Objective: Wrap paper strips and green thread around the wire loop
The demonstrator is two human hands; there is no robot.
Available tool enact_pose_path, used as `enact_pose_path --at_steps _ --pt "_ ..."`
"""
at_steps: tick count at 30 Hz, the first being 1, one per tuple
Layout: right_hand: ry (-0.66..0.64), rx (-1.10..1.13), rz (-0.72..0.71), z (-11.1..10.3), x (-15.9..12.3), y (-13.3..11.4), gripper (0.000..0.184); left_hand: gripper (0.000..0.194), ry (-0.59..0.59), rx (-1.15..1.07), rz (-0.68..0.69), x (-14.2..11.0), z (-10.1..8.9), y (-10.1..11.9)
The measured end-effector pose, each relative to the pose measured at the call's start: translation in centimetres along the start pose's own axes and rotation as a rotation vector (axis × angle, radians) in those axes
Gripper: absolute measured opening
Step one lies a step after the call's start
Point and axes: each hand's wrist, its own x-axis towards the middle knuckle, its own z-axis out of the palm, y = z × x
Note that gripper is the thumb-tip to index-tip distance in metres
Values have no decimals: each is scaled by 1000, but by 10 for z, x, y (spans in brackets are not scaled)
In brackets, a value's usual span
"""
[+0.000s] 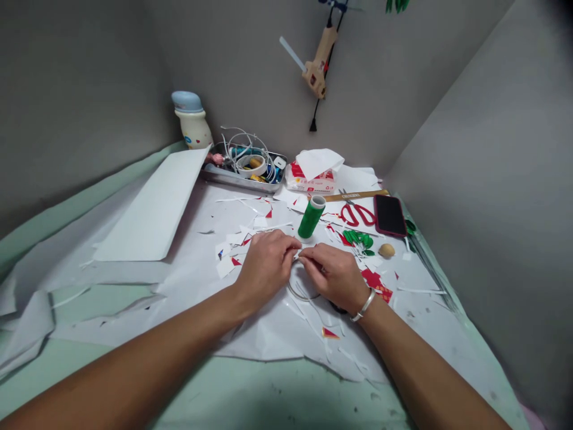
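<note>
My left hand [267,263] and my right hand [333,275] meet in front of me, fingertips closed in a pinch almost touching each other. Between and below them is a thin, pale round ring [304,298], its upper edge at my fingertips. My fingers cover part of the ring, and any small piece in the pinch is too small to make out. Just behind my fingertips a spool of green thread [311,218] stands upright. White paper scraps [227,267] lie left of my left hand. Red paper pieces [378,283] lie beside my right wrist.
A metal tray [242,179] of supplies stands at the back, beside a cream bottle [192,128]. Red-handled scissors [357,214], a phone [389,215], green pieces [359,240] and a tissue pack [310,179] lie to the right. A glue gun [319,65] hangs on the wall.
</note>
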Motion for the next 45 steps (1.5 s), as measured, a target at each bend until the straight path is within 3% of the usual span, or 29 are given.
enact_pose_path --at_steps 3,7,11,16,21,28,33,40,45 --pt "66 36 13 -2 1 3 15 18 -62 34 62 -1 1 1" --pt "136 174 133 -3 4 10 12 18 -114 17 87 -2 1 4" --pt "111 276 218 0 5 15 13 16 -92 -83 76 -1 0 6" --pt "24 251 120 4 2 12 16 16 -6 -125 1 1 -3 6" --pt "-65 61 -9 0 -1 4 16 18 15 -19 -1 1 -2 0" --pt "70 84 51 -4 3 12 13 21 -113 60 129 -2 2 1" --pt "56 144 144 -1 2 19 13 16 -72 -52 100 0 -1 6" --pt "-77 41 6 -1 -1 7 16 16 27 -79 -36 3 -4 2" --pt "17 35 -26 -5 1 7 16 19 -59 22 48 2 -1 -1"
